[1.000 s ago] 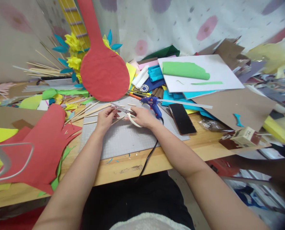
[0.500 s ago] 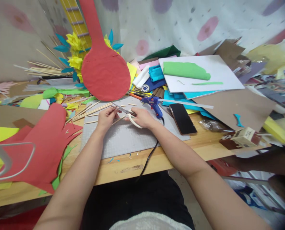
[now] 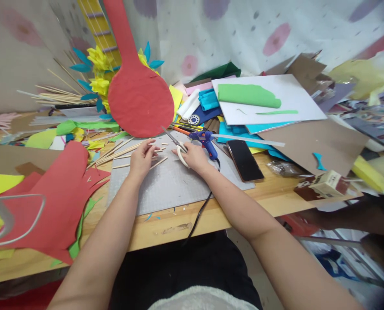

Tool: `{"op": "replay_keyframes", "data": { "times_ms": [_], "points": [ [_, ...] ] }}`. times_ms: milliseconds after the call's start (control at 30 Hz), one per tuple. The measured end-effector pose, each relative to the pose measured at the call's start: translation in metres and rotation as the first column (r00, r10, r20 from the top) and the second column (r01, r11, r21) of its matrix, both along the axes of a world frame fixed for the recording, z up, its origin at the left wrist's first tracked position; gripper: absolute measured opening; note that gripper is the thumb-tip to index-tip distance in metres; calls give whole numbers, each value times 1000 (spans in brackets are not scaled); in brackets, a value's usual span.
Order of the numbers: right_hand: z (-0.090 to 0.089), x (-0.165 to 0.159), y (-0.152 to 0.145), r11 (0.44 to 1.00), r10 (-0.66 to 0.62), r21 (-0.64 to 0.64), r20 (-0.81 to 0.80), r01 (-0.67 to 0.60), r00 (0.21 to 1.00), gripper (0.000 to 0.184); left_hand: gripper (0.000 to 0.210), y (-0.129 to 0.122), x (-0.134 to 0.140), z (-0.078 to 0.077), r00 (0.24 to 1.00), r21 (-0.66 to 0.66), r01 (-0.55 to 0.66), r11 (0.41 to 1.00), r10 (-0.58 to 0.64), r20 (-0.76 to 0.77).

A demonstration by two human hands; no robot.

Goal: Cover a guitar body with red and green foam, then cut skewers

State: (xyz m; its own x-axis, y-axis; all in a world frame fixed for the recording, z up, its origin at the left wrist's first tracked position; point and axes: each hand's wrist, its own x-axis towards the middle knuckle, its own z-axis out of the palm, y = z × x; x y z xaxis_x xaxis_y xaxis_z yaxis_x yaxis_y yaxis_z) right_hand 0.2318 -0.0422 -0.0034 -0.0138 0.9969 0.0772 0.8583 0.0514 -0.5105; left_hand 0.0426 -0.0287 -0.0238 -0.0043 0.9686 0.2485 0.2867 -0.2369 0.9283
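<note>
My right hand (image 3: pixel 194 156) is closed round the white handles of a pair of scissors (image 3: pixel 171 137). The metal blades point up and left, nearly shut, toward the red paper shape. My left hand (image 3: pixel 140 159) hovers low over the grey cutting mat (image 3: pixel 175 189), its fingers curled but apart. Close to its fingertips lie short cut pieces of wooden stick (image 3: pixel 159 163), partly hidden by the hand. Beyond it, longer wooden sticks (image 3: pixel 114 154) lie in a loose bundle across the mat's left edge.
A blue glue gun (image 3: pixel 206 142) with a cord and a black phone (image 3: pixel 245 160) lie right of my hands. Behind stands a red paper-covered round shape with a neck (image 3: pixel 140 103). Red paper (image 3: pixel 56 198) covers the left, and a white board (image 3: pixel 308 107) lies at back right.
The scissors have drawn away from my left hand to the right and now point farther up. My left fingers have loosened, and the stick tip above them is no longer seen.
</note>
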Motion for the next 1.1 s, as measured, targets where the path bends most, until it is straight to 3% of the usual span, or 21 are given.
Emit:
{"op": "replay_keyframes", "data": {
  "times_ms": [133,233,367,467,633,800,933,1100],
  "points": [
    [1,0,-1,999,-38,-19,-14,37,999,42,19,3,-3,5,998,46,-67,997,67,-3],
    [-1,0,1,996,-88,-11,-91,88,992,37,12,13,0,12,974,93,-102,990,119,-194],
    [-9,2,6,987,-134,49,-246,150,960,37,8,42,13,15,856,114,37,993,27,-516],
    [-12,5,8,983,-142,67,-305,170,942,37,7,69,20,12,787,117,156,981,-52,-615],
    [-13,5,8,985,-130,66,-317,159,939,34,5,95,17,5,750,-2,226,974,-175,-638],
    [-14,4,8,985,-132,59,-338,161,932,35,30,91,7,-2,807,-62,242,968,-236,-541],
    [-15,5,8,986,-131,60,-319,158,939,36,43,81,-2,-6,863,-63,199,978,-205,-461],
    [-15,5,8,984,-132,74,-315,163,940,39,30,71,-3,2,870,-14,136,991,-126,-477]
  ]
}}
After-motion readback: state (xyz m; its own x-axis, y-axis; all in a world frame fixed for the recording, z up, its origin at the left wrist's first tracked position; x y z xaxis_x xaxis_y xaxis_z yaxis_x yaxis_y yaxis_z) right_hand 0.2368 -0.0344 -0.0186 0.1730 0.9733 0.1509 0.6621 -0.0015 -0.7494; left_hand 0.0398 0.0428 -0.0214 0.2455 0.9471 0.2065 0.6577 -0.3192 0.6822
